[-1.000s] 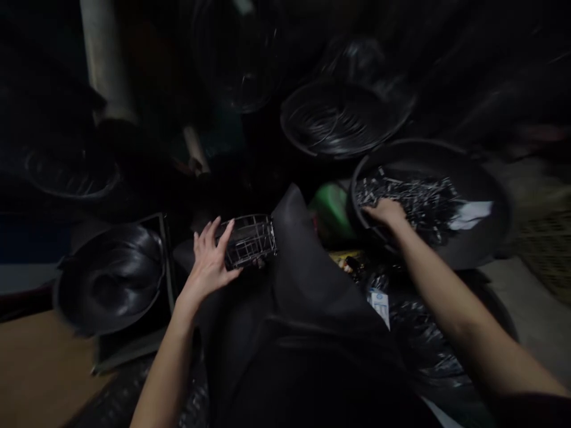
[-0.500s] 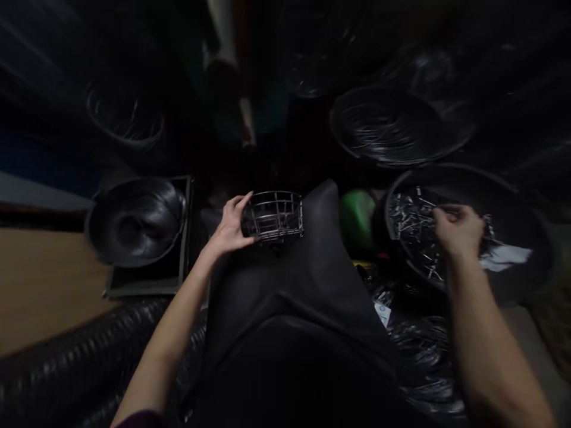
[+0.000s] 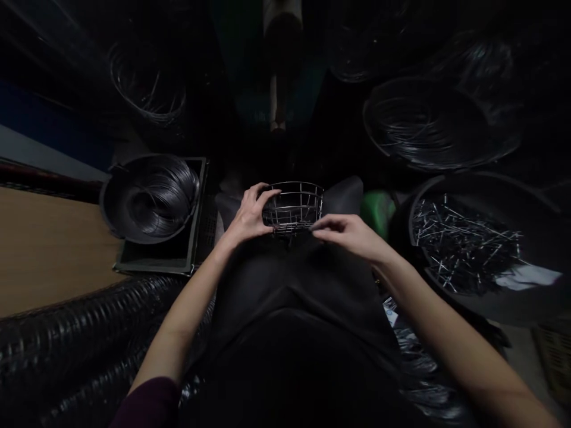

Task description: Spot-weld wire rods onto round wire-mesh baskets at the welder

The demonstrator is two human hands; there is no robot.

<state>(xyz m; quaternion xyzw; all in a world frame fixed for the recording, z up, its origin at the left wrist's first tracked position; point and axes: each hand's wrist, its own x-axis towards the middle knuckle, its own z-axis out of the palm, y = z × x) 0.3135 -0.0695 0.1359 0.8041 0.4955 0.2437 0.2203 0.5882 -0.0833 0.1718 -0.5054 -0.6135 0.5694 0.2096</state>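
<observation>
Above my lap, in front of a black apron [image 3: 285, 333], is a small curved wire basket [image 3: 300, 208]. My left hand [image 3: 250, 219] grips its left end, thumb below and fingers over the upper wires. At the basket's lower right corner my right hand [image 3: 350, 235] is closed in a pinch, fingertips touching or very near the bottom wires. Whatever lies between those fingertips is too small to make out. To the right, a black tub [image 3: 542, 214] holds many short cut metal wire pieces [image 3: 468, 244] and a white scrap [image 3: 529, 277].
A wire coil [image 3: 163, 205] sits in a black basin on a crate [image 3: 156, 258] at left. More coiled wire [image 3: 410, 134] lies in a basin at the back right. Something green [image 3: 377, 211] stands beside my knee. Stacked ribbed wirework [image 3: 84, 339] fills the lower left.
My right hand has come from the wire pieces in the tub leftward to the basket's lower right corner. My left hand keeps hold of the basket. The whole view has shifted a little.
</observation>
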